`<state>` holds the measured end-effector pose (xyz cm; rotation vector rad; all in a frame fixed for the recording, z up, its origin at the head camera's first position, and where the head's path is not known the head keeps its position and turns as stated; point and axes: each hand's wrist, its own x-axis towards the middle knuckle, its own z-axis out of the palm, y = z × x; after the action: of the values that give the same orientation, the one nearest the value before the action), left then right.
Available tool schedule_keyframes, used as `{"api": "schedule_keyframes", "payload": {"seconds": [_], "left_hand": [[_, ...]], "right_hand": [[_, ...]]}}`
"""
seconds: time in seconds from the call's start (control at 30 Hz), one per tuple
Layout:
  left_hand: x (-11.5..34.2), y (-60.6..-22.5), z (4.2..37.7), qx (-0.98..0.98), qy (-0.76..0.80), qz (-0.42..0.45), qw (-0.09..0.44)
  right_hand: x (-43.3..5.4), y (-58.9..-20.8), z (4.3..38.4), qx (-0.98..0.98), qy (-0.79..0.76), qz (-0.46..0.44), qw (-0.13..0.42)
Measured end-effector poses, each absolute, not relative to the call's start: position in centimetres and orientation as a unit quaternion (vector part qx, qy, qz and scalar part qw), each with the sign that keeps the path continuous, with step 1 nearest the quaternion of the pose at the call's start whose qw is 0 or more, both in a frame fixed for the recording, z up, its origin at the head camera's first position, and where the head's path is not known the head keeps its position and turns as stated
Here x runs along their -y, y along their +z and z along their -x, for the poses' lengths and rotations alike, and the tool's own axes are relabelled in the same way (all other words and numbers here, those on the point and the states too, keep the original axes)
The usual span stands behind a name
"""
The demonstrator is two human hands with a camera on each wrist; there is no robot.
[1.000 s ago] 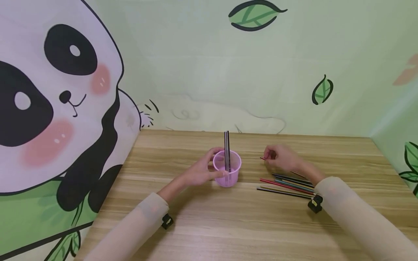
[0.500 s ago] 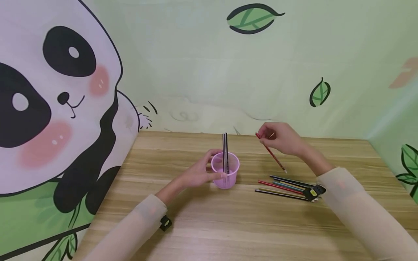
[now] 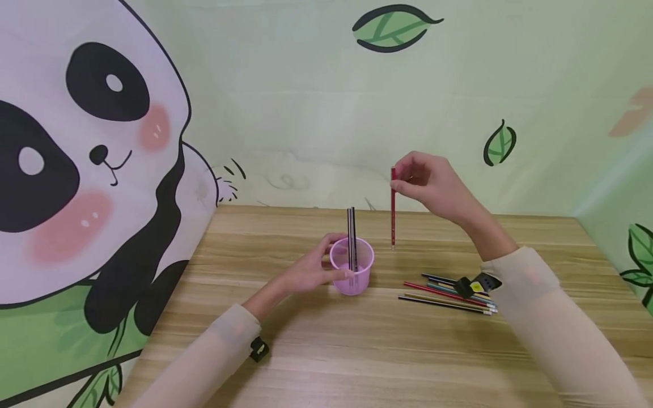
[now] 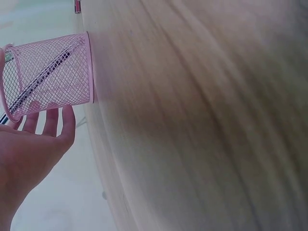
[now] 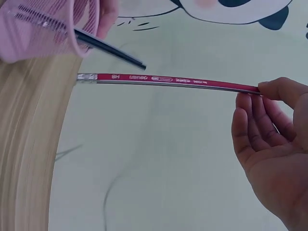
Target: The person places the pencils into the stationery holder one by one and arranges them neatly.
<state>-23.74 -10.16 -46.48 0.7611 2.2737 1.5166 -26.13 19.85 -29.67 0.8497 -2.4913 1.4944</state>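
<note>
A pink mesh pen holder stands upright on the wooden table, and several dark pencils lean inside it. My left hand grips its left side, thumb in front and fingers behind; the left wrist view shows the fingers against the mesh. Up and to the right of the holder, my right hand pinches a red pencil by its top end. The pencil hangs vertically above the table, its metal-capped end down. White lettering runs along its red side in the right wrist view.
Several pencils, among them a red one and a black one, lie in a loose pile on the table below my right forearm. Behind the table rises a pale green wall printed with a panda and leaves.
My right hand has risen from near the tabletop with the red pencil and moved slightly left. The pencil has swung from slanted to upright. The left hand keeps its grip on the holder.
</note>
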Motion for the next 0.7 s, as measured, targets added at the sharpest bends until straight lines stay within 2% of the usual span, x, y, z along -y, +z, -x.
{"api": "schedule_keyframes", "payload": {"seconds": [0.2,0.7], "left_hand": [[10.2,-46.5,23.8,-0.794,0.528,-0.259,0.156],[10.1,-46.3,23.5,-0.783,0.543,-0.257,0.159]], "right_hand": [[-18.5,-29.7,26.2,0.792,0.538,-0.281,0.064],[-16.1,-34.8,27.2,0.787,0.562,-0.255,-0.001]]}}
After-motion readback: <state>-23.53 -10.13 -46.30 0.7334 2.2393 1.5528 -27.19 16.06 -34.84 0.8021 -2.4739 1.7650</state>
